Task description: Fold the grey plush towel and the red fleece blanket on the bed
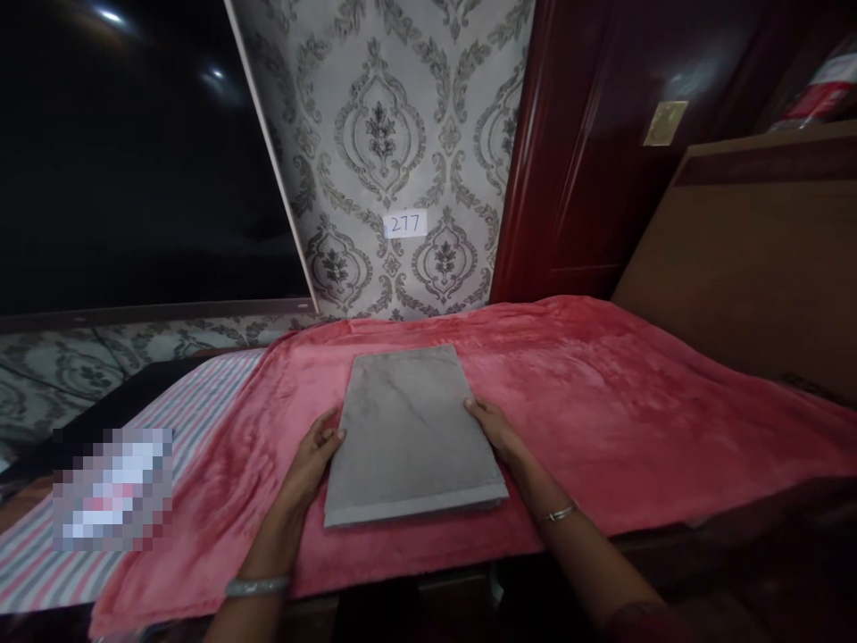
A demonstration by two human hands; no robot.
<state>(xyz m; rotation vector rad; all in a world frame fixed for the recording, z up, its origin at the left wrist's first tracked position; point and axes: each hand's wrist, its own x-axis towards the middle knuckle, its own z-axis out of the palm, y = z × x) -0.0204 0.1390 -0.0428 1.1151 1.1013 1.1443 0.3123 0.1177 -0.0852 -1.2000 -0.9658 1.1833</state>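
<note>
Red blanket (603,393) over bed (damask wallpaper (402,116) behind).

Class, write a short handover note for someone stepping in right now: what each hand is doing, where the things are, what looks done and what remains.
Left hand: fingers on the left edge of the grey folded cloth.
Right hand: gripping its right edge.
The cloth lies flat on the red blanket, near the front edge.
Done: the cloth looks neatly folded into a rectangle.
Left: probably only to let go or move it; both hands are on it.
</note>
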